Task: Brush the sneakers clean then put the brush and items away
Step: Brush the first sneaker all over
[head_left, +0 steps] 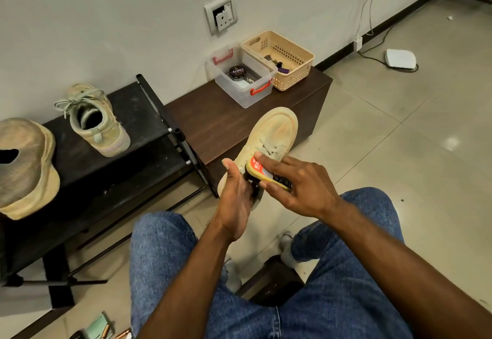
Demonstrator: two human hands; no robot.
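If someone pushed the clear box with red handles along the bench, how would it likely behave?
The clear box probably slides easily: thin plastic, flat base, holding little besides a polish tin. The tin may shift inside. It looks light and unlikely to tip.

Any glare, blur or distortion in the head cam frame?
Head view: glare spot on the floor tile; wide-angle bend along the wall and edges; hat at left soft; brush and sneaker fairly sharp; light even, shadows soft.
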